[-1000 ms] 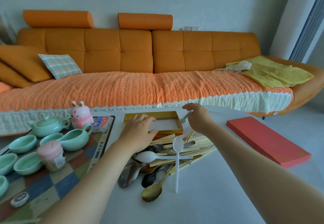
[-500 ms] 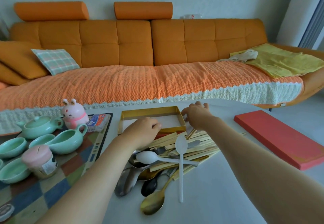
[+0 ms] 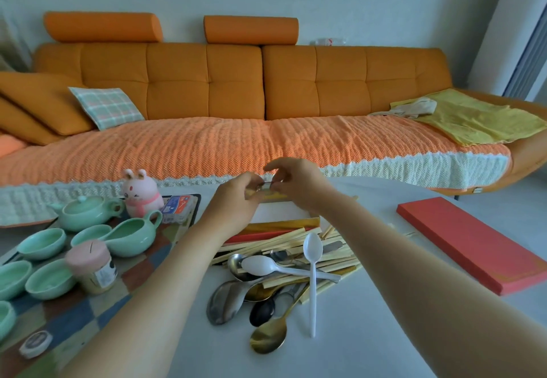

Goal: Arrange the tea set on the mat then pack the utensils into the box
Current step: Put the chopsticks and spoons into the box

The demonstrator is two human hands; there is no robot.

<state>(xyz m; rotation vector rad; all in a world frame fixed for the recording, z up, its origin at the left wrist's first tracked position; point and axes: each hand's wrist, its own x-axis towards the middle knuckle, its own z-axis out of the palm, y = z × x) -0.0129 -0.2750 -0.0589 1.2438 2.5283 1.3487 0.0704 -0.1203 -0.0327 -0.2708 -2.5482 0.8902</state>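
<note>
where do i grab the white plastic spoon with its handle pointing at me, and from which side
Pinch the white plastic spoon by the near end of its handle, coming from above on your side. That end lies flat on the bare table, clear of the pile, while its bowl rests on the chopsticks and its upper handle crosses the other white spoon.

The left hand [image 3: 236, 197] has left the near edge of the box [image 3: 281, 225] and moved to its far rim, where it now meets the right hand [image 3: 299, 185]. Fingers of both hands now pinch a small silvery thing [image 3: 267, 185] between them, just above that rim.
</note>
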